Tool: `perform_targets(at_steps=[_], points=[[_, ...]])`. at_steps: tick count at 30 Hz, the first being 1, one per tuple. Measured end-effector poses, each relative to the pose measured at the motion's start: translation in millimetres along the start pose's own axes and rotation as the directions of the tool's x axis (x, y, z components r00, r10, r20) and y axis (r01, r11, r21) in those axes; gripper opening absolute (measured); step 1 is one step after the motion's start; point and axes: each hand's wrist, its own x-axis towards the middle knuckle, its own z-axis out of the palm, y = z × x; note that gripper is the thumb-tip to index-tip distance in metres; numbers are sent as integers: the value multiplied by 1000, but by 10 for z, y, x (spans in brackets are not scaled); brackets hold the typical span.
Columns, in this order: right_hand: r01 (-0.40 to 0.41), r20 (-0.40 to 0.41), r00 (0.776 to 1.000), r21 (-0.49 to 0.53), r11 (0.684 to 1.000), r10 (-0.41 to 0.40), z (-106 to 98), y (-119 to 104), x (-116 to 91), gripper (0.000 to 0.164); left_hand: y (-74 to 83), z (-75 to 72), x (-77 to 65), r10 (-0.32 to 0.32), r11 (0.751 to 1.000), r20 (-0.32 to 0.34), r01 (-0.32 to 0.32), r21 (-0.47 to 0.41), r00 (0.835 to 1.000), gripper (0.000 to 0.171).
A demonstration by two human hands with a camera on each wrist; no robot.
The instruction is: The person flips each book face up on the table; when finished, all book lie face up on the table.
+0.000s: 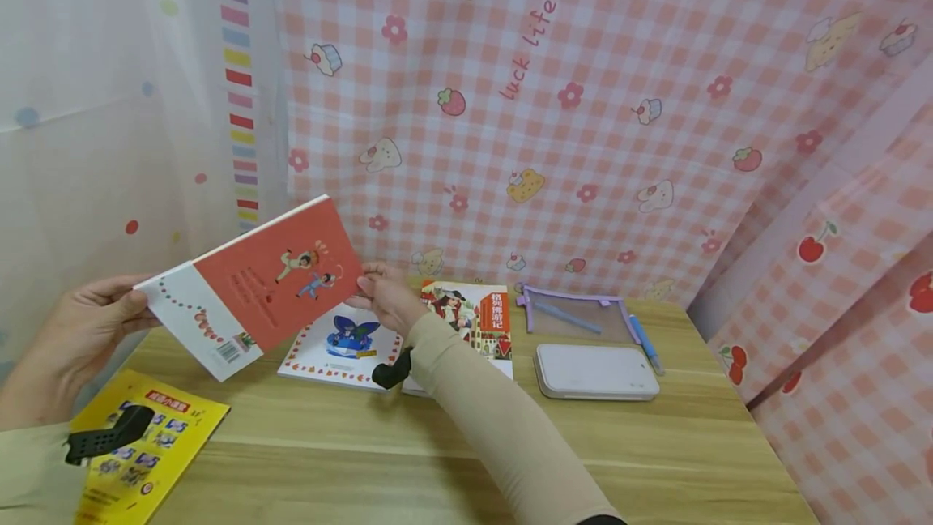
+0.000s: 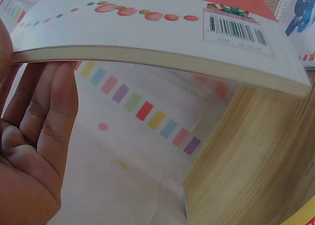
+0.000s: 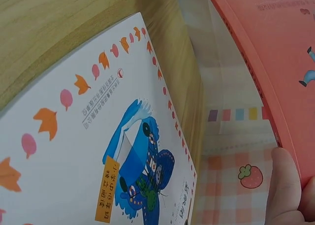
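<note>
A paperback book (image 1: 273, 286) with a red and white back cover is held up, tilted, above the table. My left hand (image 1: 91, 330) pinches its white end between thumb and fingers; the left wrist view shows the page edges and barcode (image 2: 236, 30) close by. At the opposite, red end, my right hand (image 1: 394, 298) grips the edge. Under the raised book lies a white book (image 1: 346, 351) with a blue butterfly picture and leaf border, partly covered in the head view. Beside it, another illustrated book (image 1: 499, 322) is partly hidden behind my right forearm.
A yellow book (image 1: 164, 436) lies at the table's left edge under my left wrist. On the right are a purple-trimmed mesh pouch (image 1: 547, 326), a white case (image 1: 598, 371) and a blue pen (image 1: 645, 343). A pink checked curtain (image 1: 554, 152) hangs behind the wooden table (image 1: 656, 452).
</note>
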Motion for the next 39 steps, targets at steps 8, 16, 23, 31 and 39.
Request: perform_targets(at_steps=[8, 16, 23, 31, 39], points=[[26, -4, 1000, 22, 999, -26, -13, -7, -19, 16, -1, 30, 3, -21, 1000, -34, 21, 18, 999, 21], [27, -11, 1000, 46, 999, -27, -15, -11, -40, 15, -4, 24, 0, -33, 999, -37, 35, 41, 999, 23], [37, -20, 999, 66, 997, -36, -15, -29, -47, 14, -29, -13, -25, -65, 997, -40, 67, 45, 997, 29], [55, -17, 998, 90, 994, -54, 4, -50, -56, 14, -96, -61, -63, -131, 985, 27, 126, 120, 991, 37], [85, -12, 996, 118, 989, -85, 15, -78, -44, 18, -221, -98, -75, -157, 920, 147, 91, 381, 977, 45]])
